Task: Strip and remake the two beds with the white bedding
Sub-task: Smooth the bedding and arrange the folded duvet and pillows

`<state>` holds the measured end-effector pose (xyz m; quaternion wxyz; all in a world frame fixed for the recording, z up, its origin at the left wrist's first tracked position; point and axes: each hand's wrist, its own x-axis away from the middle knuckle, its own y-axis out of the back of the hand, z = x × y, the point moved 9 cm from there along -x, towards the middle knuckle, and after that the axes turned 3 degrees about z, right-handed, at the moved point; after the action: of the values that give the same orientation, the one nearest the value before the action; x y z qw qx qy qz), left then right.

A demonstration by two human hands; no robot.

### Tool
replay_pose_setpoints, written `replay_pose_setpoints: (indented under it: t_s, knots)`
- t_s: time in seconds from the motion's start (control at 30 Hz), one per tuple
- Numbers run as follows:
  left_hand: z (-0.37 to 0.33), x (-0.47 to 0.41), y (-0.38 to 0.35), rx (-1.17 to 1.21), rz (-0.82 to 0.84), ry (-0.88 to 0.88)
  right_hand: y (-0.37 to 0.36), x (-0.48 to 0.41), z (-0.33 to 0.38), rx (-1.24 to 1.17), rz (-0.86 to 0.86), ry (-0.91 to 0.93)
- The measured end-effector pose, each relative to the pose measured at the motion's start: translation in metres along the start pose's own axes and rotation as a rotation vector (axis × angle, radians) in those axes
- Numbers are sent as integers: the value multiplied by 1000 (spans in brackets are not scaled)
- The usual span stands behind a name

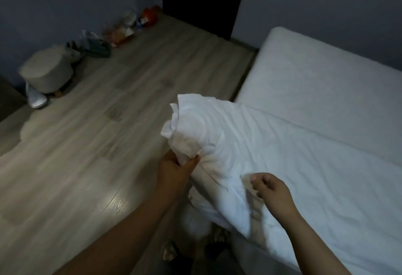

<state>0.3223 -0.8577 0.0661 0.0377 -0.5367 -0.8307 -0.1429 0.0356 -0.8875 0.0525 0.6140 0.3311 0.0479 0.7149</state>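
A white bed (309,74) fills the right side, its far part showing a bare white mattress cover. A creased white duvet (293,166) lies over the near part. My left hand (176,170) grips a bunched corner of the duvet and holds it raised off the bed's left edge, over the floor. My right hand (272,190) hovers just above the duvet near the bed's edge, fingers loosely curled and holding nothing. More white fabric hangs down below the raised corner.
Wood-look floor (87,144) spreads to the left. A round beige stool (47,70) stands by the far wall, with bags and small items (121,31) lined along the wall. A dark doorway (202,0) opens at the back. My feet show at the bottom.
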Motion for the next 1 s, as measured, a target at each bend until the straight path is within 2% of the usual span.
replay_pose_setpoints:
  t_s: [0.23, 0.57, 0.67, 0.8, 1.0]
  knots:
    - [-77, 7, -46, -109, 69, -230, 82, 46, -14, -130, -209, -41]
    - [-152, 41, -153, -249, 266, -451, 173, 72, -44, -239, -317, -45]
    - [-161, 51, -200, -308, 306, -473, 189, 57, -63, -320, -216, -106]
    - [-154, 44, -242, -440, 210, -433, 203, 7, -86, -343, -103, -173]
    - [-129, 16, -265, -554, 151, -387, 178, -97, -100, -628, 55, -207]
